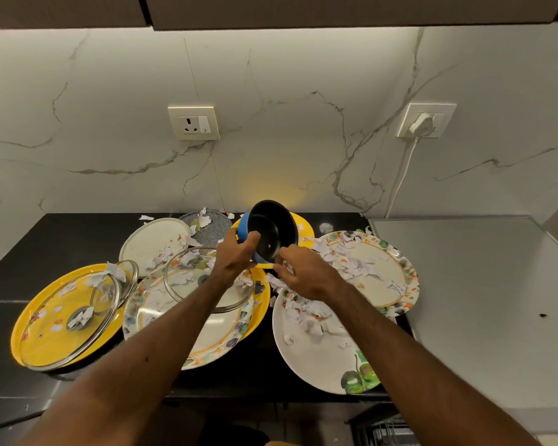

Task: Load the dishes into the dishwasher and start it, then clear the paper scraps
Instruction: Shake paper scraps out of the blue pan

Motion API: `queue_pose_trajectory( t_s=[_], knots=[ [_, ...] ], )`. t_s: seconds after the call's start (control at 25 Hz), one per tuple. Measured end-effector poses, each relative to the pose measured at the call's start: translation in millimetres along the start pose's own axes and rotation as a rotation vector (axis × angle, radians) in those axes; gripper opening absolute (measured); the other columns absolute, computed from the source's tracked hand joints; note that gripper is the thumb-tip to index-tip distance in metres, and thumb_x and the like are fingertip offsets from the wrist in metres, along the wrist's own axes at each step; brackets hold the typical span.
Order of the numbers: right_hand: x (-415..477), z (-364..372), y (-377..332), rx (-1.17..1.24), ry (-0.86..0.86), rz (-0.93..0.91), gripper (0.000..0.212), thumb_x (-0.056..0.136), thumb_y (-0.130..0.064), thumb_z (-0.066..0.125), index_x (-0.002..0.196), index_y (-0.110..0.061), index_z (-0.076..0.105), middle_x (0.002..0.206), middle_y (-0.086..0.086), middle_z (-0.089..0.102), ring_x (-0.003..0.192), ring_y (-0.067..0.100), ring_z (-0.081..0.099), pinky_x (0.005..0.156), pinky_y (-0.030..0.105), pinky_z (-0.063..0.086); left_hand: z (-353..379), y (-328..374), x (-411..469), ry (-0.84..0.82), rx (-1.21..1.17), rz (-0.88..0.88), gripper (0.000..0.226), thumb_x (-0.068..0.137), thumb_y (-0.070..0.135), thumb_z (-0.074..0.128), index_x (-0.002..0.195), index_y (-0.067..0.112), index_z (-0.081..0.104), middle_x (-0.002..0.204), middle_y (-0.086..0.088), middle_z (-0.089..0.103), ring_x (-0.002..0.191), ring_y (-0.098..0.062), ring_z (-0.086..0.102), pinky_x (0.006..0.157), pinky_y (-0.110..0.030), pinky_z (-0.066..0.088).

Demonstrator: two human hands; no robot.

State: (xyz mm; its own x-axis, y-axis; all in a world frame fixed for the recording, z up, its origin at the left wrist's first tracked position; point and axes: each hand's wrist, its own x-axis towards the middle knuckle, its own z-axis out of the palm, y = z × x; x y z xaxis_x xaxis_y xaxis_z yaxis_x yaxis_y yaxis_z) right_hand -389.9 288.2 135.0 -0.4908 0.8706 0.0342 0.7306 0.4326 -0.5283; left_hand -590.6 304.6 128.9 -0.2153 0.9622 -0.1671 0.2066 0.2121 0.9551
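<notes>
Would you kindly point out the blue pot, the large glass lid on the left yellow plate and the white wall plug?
Blue pot (273, 230): head view, black inner wall.
Large glass lid (45, 342): head view, clear glass left of its knob.
White plug (423, 123): head view, middle of its body.

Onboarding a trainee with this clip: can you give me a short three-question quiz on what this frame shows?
1. What does the left hand grip? A) a mug B) the blue pot C) a fork
2. True or false: the plates on the counter are all free of paper scraps.
3. Fill in: the glass lid at the far left lies on a ___ plate.
Key: 1 B; 2 false; 3 yellow.
</notes>
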Motion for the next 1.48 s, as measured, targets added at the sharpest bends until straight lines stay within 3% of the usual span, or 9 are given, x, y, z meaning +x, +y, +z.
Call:
queue_pose_trajectory(
  t_s=[0.2,0.44,0.64,0.76,0.92,1.0,1.12,1.32,1.48],
  knots=[
    [-26,23,26,0.076,-0.109,0.021,0.045,0.102,-0.061,0.047,0.124,-0.031,0.072,0.137,-0.010,0.062,0.124,0.010,0.055,0.101,0.042,0.051,-19,-7,9,0.053,-0.048,-0.036,0.042,0.099,0.040,0.062,0.133,0.020,0.048,0.122,-0.013,0.061,0.099,-0.025,0.069,0.079,-0.046,0.065],
    [-32,11,24,0.085,0.193,-0.019,0.034,0.104,-0.039,0.053,0.132,-0.024,0.063,0.133,-0.005,0.063,0.121,0.011,0.055,0.104,0.042,0.051,-15,-9,-5,-0.003,-0.019,0.107,0.057,0.083,0.044,0.068,0.133,0.023,0.050,0.116,-0.011,0.065,0.099,-0.026,0.072,0.072,-0.041,0.065],
    [-15,6,16,-0.329,-0.028,0.035,0.092,0.098,-0.081,0.019,0.163,-0.018,0.028,0.169,0.003,0.031,0.159,0.018,0.017,0.130,0.045,-0.006,5,16,-20,-0.168,0.002,0.190,0.063,0.081,0.038,0.066,0.140,0.020,0.049,0.111,-0.005,0.063,0.096,-0.019,0.070,0.063,-0.025,0.060],
    [-18,14,17,-0.398,-0.038,0.053,0.100,0.092,-0.087,0.006,0.164,-0.020,0.026,0.170,0.001,0.029,0.160,0.018,0.011,0.129,0.048,-0.010,10,19,-24,-0.160,0.006,0.193,0.062,0.080,0.038,0.066,0.137,0.018,0.050,0.109,-0.006,0.064,0.094,-0.018,0.070,0.062,-0.023,0.059],
    [-24,16,11,-0.065,-0.052,-0.010,0.068,0.101,-0.076,0.026,0.146,-0.034,0.054,0.143,-0.009,0.062,0.138,0.010,0.047,0.128,0.048,0.016,9,4,-24,-0.056,-0.059,0.051,0.048,0.084,0.038,0.070,0.125,0.019,0.054,0.112,-0.013,0.068,0.093,-0.021,0.072,0.069,-0.037,0.065],
    [-32,17,11,0.089,0.108,-0.056,0.044,0.106,-0.059,0.042,0.129,-0.032,0.068,0.121,-0.012,0.070,0.114,0.005,0.057,0.111,0.039,0.041,6,-4,-23,0.003,-0.120,-0.043,0.042,0.091,0.032,0.070,0.127,0.016,0.055,0.116,-0.016,0.067,0.096,-0.025,0.071,0.076,-0.045,0.065],
    [-51,19,21,0.191,0.311,-0.022,0.025,0.108,-0.029,0.052,0.127,-0.024,0.067,0.121,-0.008,0.067,0.107,0.004,0.061,0.094,0.028,0.053,-3,-11,-17,0.130,-0.269,-0.128,0.042,0.094,0.023,0.066,0.132,0.017,0.050,0.122,-0.015,0.061,0.100,-0.025,0.067,0.083,-0.051,0.063],
    [-71,12,22,0.669,0.307,0.314,0.033,0.107,-0.043,0.055,0.114,-0.016,0.073,0.080,0.006,0.078,0.062,0.027,0.074,0.067,0.050,0.065,-7,-9,-15,0.206,-0.552,-0.175,0.057,0.097,0.000,0.051,0.148,0.026,0.044,0.134,-0.006,0.053,0.118,-0.029,0.059,0.081,-0.045,0.063],
    [-61,-21,-5,1.411,0.333,0.472,0.070,0.098,-0.070,0.047,0.131,-0.011,0.066,0.112,0.013,0.078,0.096,0.034,0.077,0.093,0.048,0.060,9,-3,-24,0.156,-0.328,0.216,0.035,0.102,0.022,0.061,0.136,0.024,0.055,0.128,-0.005,0.064,0.117,-0.020,0.064,0.094,-0.050,0.060]
  ],
)
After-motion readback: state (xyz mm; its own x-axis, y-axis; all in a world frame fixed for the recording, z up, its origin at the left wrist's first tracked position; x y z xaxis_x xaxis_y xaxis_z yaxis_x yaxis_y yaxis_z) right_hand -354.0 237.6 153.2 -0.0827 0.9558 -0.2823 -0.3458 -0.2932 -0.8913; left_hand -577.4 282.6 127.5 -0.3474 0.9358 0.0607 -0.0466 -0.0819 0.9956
